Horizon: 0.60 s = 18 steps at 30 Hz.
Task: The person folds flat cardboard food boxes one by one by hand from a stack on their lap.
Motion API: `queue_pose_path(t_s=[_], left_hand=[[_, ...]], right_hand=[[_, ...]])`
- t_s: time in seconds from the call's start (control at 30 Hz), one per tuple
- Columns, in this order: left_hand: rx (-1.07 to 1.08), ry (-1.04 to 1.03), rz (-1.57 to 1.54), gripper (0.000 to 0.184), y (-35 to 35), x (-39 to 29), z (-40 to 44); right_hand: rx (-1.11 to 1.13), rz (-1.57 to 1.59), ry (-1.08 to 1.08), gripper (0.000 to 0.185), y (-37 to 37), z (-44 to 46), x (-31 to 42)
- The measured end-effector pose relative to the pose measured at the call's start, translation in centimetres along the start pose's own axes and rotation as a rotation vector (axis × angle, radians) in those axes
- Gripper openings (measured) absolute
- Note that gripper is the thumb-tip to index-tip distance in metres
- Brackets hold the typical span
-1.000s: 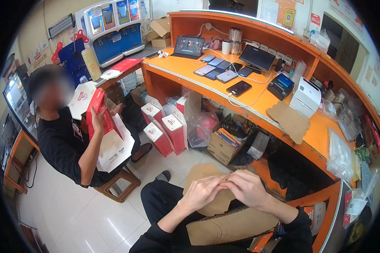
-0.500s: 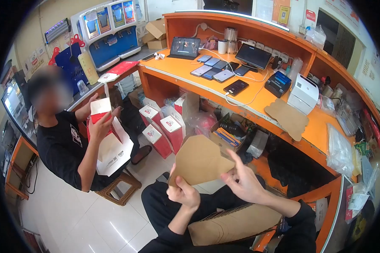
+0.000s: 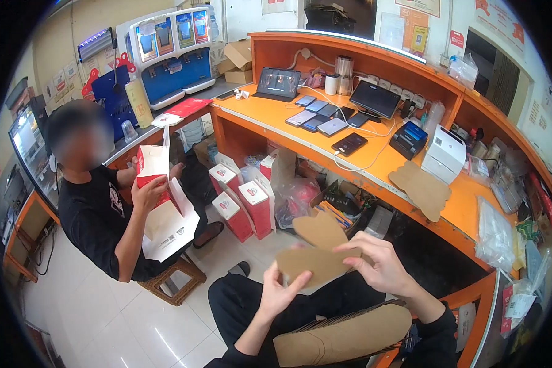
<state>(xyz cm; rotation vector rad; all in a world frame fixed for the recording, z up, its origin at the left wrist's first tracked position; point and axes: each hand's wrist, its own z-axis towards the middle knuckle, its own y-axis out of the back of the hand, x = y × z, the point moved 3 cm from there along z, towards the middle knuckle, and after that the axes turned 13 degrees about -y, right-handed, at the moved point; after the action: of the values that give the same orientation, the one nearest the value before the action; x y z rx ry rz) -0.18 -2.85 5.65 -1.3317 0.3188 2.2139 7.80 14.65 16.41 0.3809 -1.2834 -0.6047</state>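
Observation:
A brown cardboard piece point(image 3: 310, 262) with rounded flaps is held up over my lap, slightly blurred. My left hand point(image 3: 283, 289) pinches its lower left edge between thumb and fingers. At its right side, my right hand point(image 3: 374, 264) grips the edge with the fingertips. One flap stands up behind, pointing away from me. Across my legs lies a stack of flat brown cardboard pieces point(image 3: 343, 334), just below both hands. Another flat brown cardboard piece point(image 3: 420, 189) rests on the orange counter point(image 3: 257, 113).
To the left, a seated person point(image 3: 98, 208) holds a red and white box point(image 3: 153, 162). Red and white boxes point(image 3: 254, 205) stand on the floor. Phones point(image 3: 349, 144), a black card device point(image 3: 409, 140) and a white printer point(image 3: 444, 154) sit on the counter.
The cardboard in my hands has tipped from upright to flatter, with its flaps now apart. My right hand has closed on its edge. The view has shifted slightly.

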Motion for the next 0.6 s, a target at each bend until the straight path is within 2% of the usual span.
queue_pose_path(t_s=[0.03,0.07,0.13,0.2,0.23,0.33,0.5,0.6], left_hand=[[0.120,0.152,-0.249,0.056,-0.3,0.6,-0.5],[0.156,0.196,-0.373,0.048,-0.5,1.1,-1.2],[0.125,0.222,-0.470,0.048,-1.3,0.8,-1.7],[0.112,0.280,-0.486,0.044,-1.8,0.0,-2.0],[0.089,0.243,-0.476,0.041,-2.1,-0.5,-2.2],[0.016,0.162,-0.467,0.035,-3.0,-1.3,-2.6],[-0.017,0.277,-0.468,0.037,-2.6,-1.9,-2.9],[-0.010,0.329,-0.524,0.039,-2.8,-1.5,-3.2]], right_hand=[[0.034,0.000,0.033,0.028,-0.2,0.0,0.0],[-0.003,0.000,0.043,0.028,-0.3,0.0,-0.1],[-0.079,-0.003,0.065,0.028,-0.8,0.1,-0.1],[-0.220,-0.145,0.253,0.030,-1.6,0.1,0.0],[-0.288,-0.215,0.349,0.031,-1.9,-0.2,0.0],[-0.133,-0.428,0.436,0.039,-2.1,-0.9,0.4],[0.168,-0.689,0.441,0.048,-1.4,-1.5,0.6],[0.199,-0.887,0.501,0.049,-1.5,-2.1,0.6]])
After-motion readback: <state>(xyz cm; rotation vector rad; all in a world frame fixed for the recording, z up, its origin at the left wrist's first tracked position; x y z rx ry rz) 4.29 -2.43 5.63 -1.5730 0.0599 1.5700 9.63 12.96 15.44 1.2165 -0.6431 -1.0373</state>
